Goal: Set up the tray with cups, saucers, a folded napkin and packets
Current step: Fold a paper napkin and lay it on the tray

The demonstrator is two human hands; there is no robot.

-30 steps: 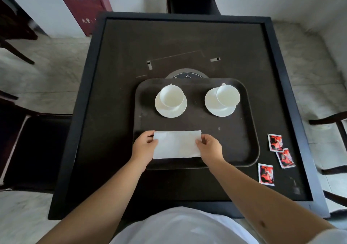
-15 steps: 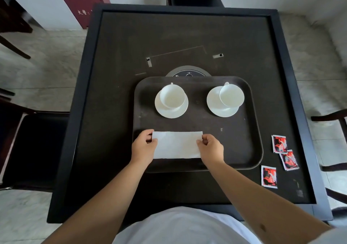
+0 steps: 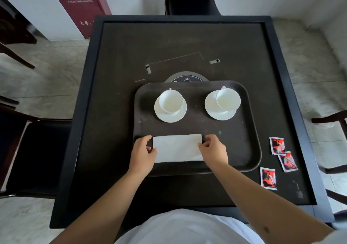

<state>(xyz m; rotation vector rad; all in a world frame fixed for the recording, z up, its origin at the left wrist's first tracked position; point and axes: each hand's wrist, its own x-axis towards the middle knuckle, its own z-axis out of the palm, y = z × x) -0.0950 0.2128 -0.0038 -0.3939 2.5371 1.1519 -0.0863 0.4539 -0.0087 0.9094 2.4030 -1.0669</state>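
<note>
Nothing much has shifted: both hands, left hand [image 3: 143, 154] and right hand [image 3: 213, 151], still pinch the napkin [image 3: 177, 148] ends at the tray's [image 3: 244, 150] near edge. Packets [image 3: 277, 146] wait on the surface

Table: I saw a dark square table [image 3: 120, 112].
On it: a brown tray [image 3: 249, 150], three red packets [image 3: 277, 146].

Two white cups [image 3: 171, 101] [image 3: 228, 99], two white saucers [image 3: 170, 115] [image 3: 214, 112], one folded napkin [image 3: 177, 148], one tray [image 3: 244, 146], three red packets [image 3: 277, 146] [image 3: 287, 161] [image 3: 268, 178] at three o'clock.
</note>
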